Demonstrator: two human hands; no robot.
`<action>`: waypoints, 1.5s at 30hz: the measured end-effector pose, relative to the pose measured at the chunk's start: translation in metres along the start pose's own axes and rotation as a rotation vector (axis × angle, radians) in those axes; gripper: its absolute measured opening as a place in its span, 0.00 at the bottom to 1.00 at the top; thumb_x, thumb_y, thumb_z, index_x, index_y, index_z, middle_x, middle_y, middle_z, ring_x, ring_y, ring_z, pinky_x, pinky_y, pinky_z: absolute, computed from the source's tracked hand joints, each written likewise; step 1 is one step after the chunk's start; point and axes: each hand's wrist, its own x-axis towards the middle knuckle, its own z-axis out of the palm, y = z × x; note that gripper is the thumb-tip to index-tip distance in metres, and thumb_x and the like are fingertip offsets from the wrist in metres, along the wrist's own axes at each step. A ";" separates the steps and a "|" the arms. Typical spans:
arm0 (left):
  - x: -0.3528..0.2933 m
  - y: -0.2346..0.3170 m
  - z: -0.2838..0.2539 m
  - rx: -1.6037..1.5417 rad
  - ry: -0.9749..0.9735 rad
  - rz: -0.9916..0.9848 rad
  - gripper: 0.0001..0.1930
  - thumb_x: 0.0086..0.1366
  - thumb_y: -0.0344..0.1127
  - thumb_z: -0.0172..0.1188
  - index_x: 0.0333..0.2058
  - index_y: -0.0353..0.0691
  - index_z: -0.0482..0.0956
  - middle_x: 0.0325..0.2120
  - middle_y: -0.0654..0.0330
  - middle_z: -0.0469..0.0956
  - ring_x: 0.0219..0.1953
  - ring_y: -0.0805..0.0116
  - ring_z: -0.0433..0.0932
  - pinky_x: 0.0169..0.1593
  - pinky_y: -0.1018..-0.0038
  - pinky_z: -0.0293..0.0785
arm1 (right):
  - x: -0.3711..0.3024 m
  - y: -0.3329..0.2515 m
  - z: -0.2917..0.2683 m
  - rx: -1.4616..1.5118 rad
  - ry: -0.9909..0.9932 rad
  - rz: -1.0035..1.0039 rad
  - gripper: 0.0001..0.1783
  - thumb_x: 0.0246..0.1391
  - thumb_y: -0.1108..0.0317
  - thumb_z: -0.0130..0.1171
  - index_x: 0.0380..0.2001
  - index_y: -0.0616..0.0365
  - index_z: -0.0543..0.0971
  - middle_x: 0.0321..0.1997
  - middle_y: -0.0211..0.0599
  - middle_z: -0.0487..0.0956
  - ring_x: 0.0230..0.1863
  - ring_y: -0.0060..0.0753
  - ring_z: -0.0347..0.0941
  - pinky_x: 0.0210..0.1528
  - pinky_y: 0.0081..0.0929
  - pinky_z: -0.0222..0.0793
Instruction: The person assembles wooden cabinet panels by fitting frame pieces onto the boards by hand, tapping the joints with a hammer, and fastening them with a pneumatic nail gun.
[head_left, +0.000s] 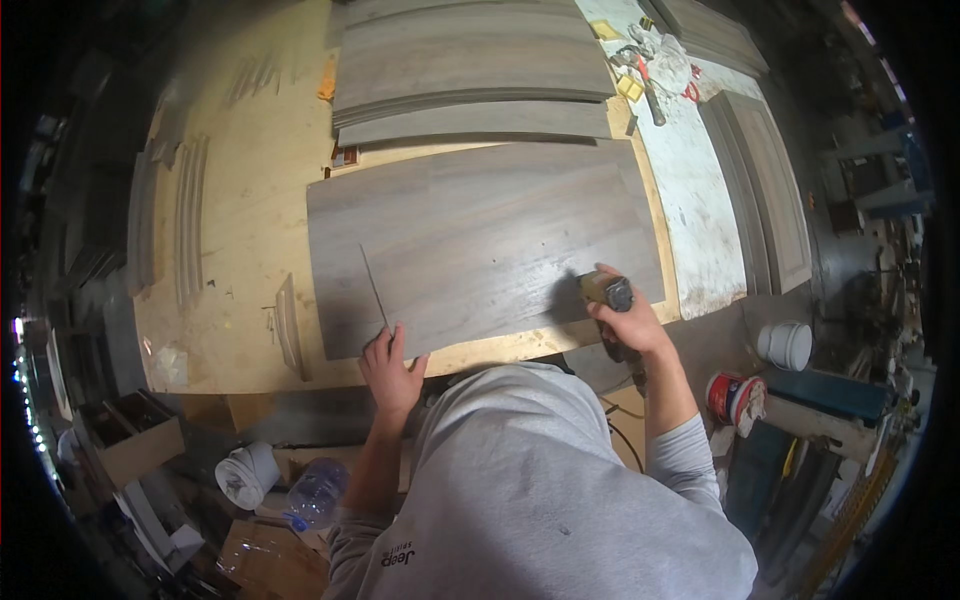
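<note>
A wide grey-brown wood-grain panel (480, 240) lies flat on the bench in front of me. Close to its near left edge is my left hand (393, 372), fingers stretched forward and thumb apart. Its fingertips meet the near end of a thin dark rod (372, 283) that slants over the panel. My right hand (633, 325) is wrapped round a drill-like power tool (604, 291) with a yellowish body and black end, over the panel's near right part. Its working tip cannot be made out from above.
More panels (470, 50) are stacked at the far side. Hand tools and a crumpled white cloth (660, 62) lie far right, above several standing boards (765, 190). Thin strips (190, 220) rest at left. Buckets (784, 345) and a clear bottle (318, 490) stand below the bench.
</note>
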 end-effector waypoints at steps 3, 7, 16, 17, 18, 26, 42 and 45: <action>-0.003 0.001 -0.003 0.011 -0.007 -0.034 0.40 0.52 0.44 0.75 0.64 0.45 0.71 0.58 0.51 0.70 0.60 0.49 0.68 0.60 0.52 0.63 | 0.011 -0.006 -0.027 -0.086 0.158 -0.024 0.41 0.51 0.68 0.68 0.70 0.43 0.68 0.36 0.31 0.80 0.23 0.22 0.72 0.26 0.25 0.71; -0.002 0.004 -0.011 -0.044 -0.029 -0.065 0.38 0.56 0.46 0.73 0.64 0.44 0.71 0.58 0.50 0.71 0.60 0.48 0.68 0.62 0.52 0.63 | 0.055 0.016 -0.091 -0.415 0.449 -0.184 0.43 0.48 0.72 0.66 0.70 0.50 0.66 0.48 0.49 0.81 0.41 0.40 0.80 0.46 0.36 0.77; 0.030 -0.025 0.028 -0.325 0.044 -0.423 0.27 0.62 0.47 0.66 0.55 0.35 0.78 0.48 0.46 0.77 0.54 0.46 0.74 0.57 0.59 0.71 | 0.145 0.066 -0.127 -0.737 0.679 -0.432 0.39 0.50 0.68 0.65 0.66 0.63 0.68 0.60 0.61 0.75 0.61 0.60 0.72 0.66 0.46 0.66; 0.037 -0.028 0.032 -0.483 0.021 -0.514 0.23 0.63 0.43 0.65 0.51 0.32 0.79 0.43 0.50 0.79 0.49 0.55 0.76 0.55 0.62 0.72 | 0.141 0.052 -0.100 -0.713 0.687 -0.348 0.36 0.51 0.68 0.65 0.64 0.65 0.71 0.61 0.63 0.74 0.62 0.59 0.72 0.67 0.46 0.66; 0.050 -0.024 0.037 -0.656 -0.019 -0.570 0.20 0.64 0.40 0.64 0.48 0.29 0.79 0.39 0.53 0.80 0.45 0.63 0.77 0.53 0.66 0.72 | 0.164 0.091 -0.107 -0.500 0.653 -0.394 0.37 0.52 0.63 0.65 0.65 0.64 0.71 0.61 0.63 0.75 0.64 0.59 0.71 0.67 0.45 0.66; 0.092 -0.029 0.016 -0.877 0.047 -0.860 0.24 0.61 0.45 0.65 0.50 0.34 0.77 0.45 0.52 0.78 0.50 0.62 0.74 0.56 0.67 0.70 | 0.148 0.083 -0.062 -0.510 0.760 0.045 0.36 0.50 0.50 0.65 0.61 0.56 0.78 0.55 0.61 0.79 0.59 0.59 0.75 0.61 0.47 0.70; 0.146 0.033 -0.088 -0.955 0.413 -0.241 0.33 0.79 0.57 0.32 0.67 0.35 0.64 0.62 0.50 0.71 0.66 0.54 0.67 0.67 0.65 0.60 | 0.073 0.057 -0.054 0.919 0.853 -0.510 0.47 0.69 0.28 0.28 0.70 0.59 0.65 0.72 0.43 0.66 0.73 0.41 0.58 0.75 0.39 0.46; 0.134 0.011 -0.053 -1.016 0.404 -0.260 0.32 0.79 0.54 0.35 0.69 0.36 0.61 0.65 0.52 0.67 0.61 0.56 0.71 0.66 0.65 0.62 | 0.071 0.067 -0.072 0.874 0.687 -0.606 0.44 0.70 0.31 0.33 0.68 0.58 0.67 0.68 0.43 0.70 0.72 0.40 0.61 0.74 0.44 0.49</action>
